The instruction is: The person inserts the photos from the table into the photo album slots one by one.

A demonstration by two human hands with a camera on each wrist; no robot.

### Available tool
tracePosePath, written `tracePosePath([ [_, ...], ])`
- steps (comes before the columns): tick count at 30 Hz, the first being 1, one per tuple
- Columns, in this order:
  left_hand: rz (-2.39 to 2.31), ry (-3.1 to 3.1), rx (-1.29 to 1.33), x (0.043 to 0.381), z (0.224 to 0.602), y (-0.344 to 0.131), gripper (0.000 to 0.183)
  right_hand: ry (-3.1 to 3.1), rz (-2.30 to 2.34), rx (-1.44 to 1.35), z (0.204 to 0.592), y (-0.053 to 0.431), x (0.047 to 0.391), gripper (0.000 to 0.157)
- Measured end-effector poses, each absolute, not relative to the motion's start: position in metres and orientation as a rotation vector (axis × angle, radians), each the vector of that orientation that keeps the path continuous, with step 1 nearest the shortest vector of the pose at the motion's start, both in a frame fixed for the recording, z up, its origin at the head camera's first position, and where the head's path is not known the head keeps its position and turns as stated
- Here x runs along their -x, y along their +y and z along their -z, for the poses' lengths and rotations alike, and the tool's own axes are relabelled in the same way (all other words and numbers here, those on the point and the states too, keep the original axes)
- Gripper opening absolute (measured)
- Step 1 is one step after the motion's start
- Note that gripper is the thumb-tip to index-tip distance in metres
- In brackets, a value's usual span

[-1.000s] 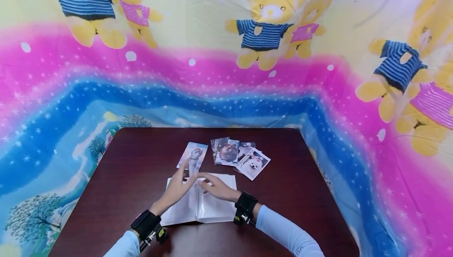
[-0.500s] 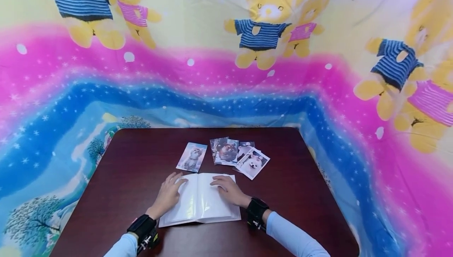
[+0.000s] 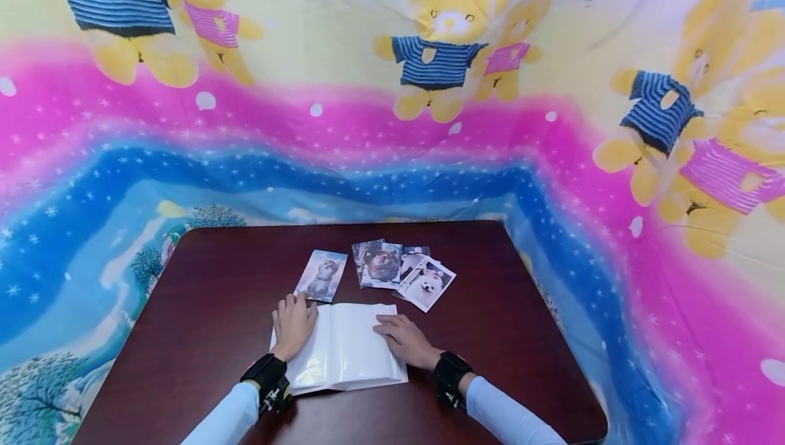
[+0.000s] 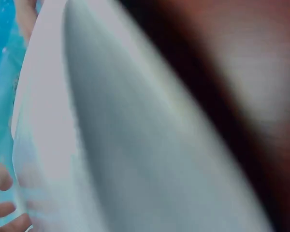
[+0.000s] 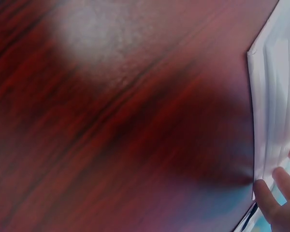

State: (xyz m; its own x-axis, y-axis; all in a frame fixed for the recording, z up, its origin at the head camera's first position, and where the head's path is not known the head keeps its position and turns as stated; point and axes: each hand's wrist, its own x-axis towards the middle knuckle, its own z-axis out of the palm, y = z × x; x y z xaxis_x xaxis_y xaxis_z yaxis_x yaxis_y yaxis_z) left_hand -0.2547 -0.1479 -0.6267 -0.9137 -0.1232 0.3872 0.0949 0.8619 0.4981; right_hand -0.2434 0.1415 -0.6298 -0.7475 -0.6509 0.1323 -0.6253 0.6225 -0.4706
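A photo album [image 3: 349,346] with white pages and glossy clear sleeves lies open on the table. My left hand [image 3: 293,326] rests flat along the left page's outer side, its fingertips overlapping the lower corner of a kitten photo [image 3: 321,276]. On the right page, my right hand [image 3: 407,339] touches the outer upper part with extended fingers. In the left wrist view the album's pages [image 4: 121,130] fill much of the picture, with left fingers [image 4: 1,210] at the lower left. The right wrist view has right fingers [image 5: 268,200] at the album's edge [image 5: 258,116].
Beyond the album, several animal photos lie overlapped, among them a brown furry animal photo [image 3: 383,265] and a white dog photo [image 3: 427,284]. The dark wooden table [image 3: 490,363] ends at a bear-print cloth [image 3: 343,131] hung behind and at the sides.
My hands have parted from above the album's middle to its two outer sides. Its pages now lie flatter under them. The photos stay put; the head view has turned slightly right.
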Motion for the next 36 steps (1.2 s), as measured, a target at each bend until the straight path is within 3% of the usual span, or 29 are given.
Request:
tracePosePath([
  [6,0.898,-2.716,-0.298,0.281,0.628,-0.146,0.057,2.803,0.721,1.091,0.636,0.14,0.243,0.034],
  [20,0.76,-2.763,-0.481,0.299,0.637,-0.144,0.067,2.817,0.643,1.082,0.638,0.135,0.24,0.035],
  [29,0.897,-2.714,-0.505,0.306,0.632,-0.144,0.086,2.82,0.622,1.034,0.637,0.137,0.243,0.036],
  [32,0.9,-2.712,-0.465,0.308,0.631,-0.144,0.083,2.813,0.629,1.022,0.635,0.138,0.243,0.036],
  [36,0.968,-2.736,-0.471,0.312,0.624,-0.146,0.054,2.808,0.632,1.019,0.634,0.14,0.243,0.037],
])
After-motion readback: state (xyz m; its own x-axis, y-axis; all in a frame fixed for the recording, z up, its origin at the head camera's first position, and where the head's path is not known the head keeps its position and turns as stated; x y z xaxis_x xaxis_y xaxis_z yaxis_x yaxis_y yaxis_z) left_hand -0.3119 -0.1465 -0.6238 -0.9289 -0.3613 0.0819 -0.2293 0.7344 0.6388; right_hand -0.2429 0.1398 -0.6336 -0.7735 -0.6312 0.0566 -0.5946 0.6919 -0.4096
